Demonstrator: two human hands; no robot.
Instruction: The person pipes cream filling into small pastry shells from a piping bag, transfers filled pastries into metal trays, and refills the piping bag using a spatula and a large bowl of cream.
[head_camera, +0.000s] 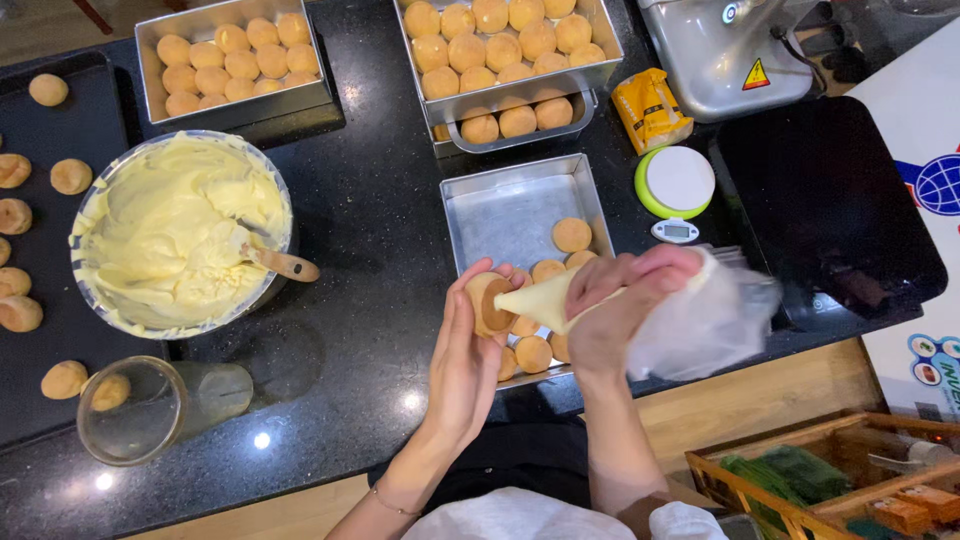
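Near the worktop's front edge, our left hand (468, 350) cups a round puff (487, 305); our right hand (620, 310) squeezes a soft piping bag (640, 310) (cream-filled) over a metal tray (505, 205).

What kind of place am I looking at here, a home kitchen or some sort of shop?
Most likely a small bakery or pastry kitchen. Metal trays full of round puffs line a black counter, a big bowl of pale cream stands by, and the right hand holds a piping bag to a puff in the left hand.
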